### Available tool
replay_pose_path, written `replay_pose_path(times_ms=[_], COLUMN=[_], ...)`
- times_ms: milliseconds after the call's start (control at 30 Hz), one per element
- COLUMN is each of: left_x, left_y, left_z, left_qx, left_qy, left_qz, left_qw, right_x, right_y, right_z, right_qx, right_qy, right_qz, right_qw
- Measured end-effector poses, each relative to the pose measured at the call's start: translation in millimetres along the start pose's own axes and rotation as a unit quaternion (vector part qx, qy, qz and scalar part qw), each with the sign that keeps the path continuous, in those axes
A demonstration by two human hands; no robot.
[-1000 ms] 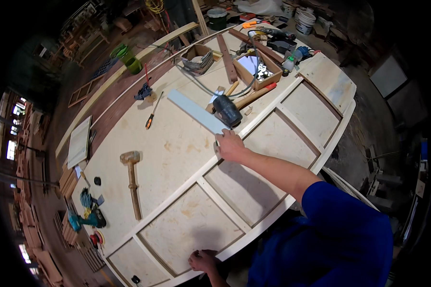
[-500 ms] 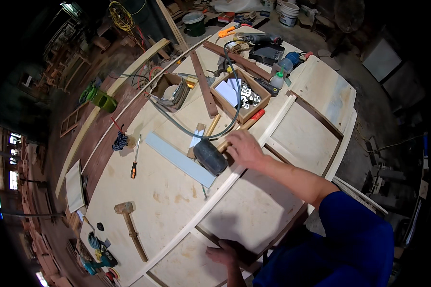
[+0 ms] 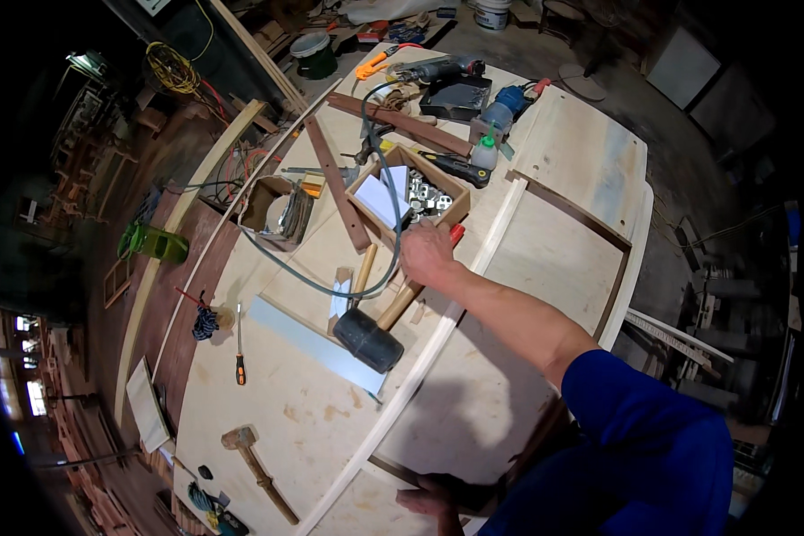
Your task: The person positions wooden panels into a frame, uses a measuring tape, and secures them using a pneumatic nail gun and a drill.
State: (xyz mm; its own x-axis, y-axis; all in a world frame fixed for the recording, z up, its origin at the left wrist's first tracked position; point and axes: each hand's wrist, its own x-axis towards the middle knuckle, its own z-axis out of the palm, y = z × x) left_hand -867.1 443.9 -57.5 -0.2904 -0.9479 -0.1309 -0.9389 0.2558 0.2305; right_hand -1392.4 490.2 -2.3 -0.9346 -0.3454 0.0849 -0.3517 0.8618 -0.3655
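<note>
My right hand (image 3: pixel 426 253) is at the near edge of a wooden box (image 3: pixel 456 207), above the handle of a black-headed mallet (image 3: pixel 367 340). The fingers are bent and partly hidden, so I cannot tell whether they grip anything. Inside the box lie white papers (image 3: pixel 382 192) and several small metal fittings (image 3: pixel 427 196). The mallet lies with its head over a pale blue strip (image 3: pixel 308 337); its handle has a red end. Low in view, my left hand (image 3: pixel 429 498) rests with fingers outstretched against the pale wooden panel frame (image 3: pixel 393 429), partly in shadow.
A wooden mallet (image 3: pixel 261 473) and a screwdriver (image 3: pixel 239 357) lie on the pale board to the left. A dark cable (image 3: pixel 308 284) loops across the middle. Beyond are brown wood strips (image 3: pixel 338 183), a cardboard box (image 3: pixel 277 212), a green-capped bottle (image 3: pixel 485 152) and power tools (image 3: pixel 442 69).
My right hand has moved away from me along the mallet's handle toward the wooden box. The whole view has shifted and turned slightly. My left hand stays at the frame.
</note>
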Motion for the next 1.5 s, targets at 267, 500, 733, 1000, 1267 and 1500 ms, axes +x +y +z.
replay_pose_path(times_ms=[267, 500, 733, 1000, 1267, 1500], left_x=[3.5, 7.3, 4.0, 1.0, 7.0, 5.4], left_y=[-8.0, 8.2, -5.6, -8.7, -3.9, -6.2], left_z=[4.7, -13.8, -2.9, -1.3, -12.0, -7.9], left_qx=[-0.008, 0.003, -0.025, -0.017, -0.042, -0.064], left_qy=[-0.001, 0.012, 0.033, 0.018, 0.009, 0.003], left_qz=[-0.002, 0.049, 0.058, 0.071, 0.024, 0.028], left_qw=[1.000, 0.999, 0.997, 0.997, 0.999, 0.998], right_x=[-7.7, -74.6, -151.4, -190.2, -140.8, -125.7], right_y=[-8.2, 59.9, 100.1, 66.0, -80.1, -212.8], right_z=[-49.6, -88.4, -142.4, -192.9, -121.7, 7.3], right_qx=[0.103, 0.105, 0.055, 0.116, 0.207, 0.250], right_qy=[0.037, 0.055, 0.009, -0.031, -0.094, -0.159], right_qz=[-0.090, -0.182, -0.168, -0.248, -0.444, -0.537], right_qw=[0.990, 0.976, 0.984, 0.961, 0.866, 0.789])
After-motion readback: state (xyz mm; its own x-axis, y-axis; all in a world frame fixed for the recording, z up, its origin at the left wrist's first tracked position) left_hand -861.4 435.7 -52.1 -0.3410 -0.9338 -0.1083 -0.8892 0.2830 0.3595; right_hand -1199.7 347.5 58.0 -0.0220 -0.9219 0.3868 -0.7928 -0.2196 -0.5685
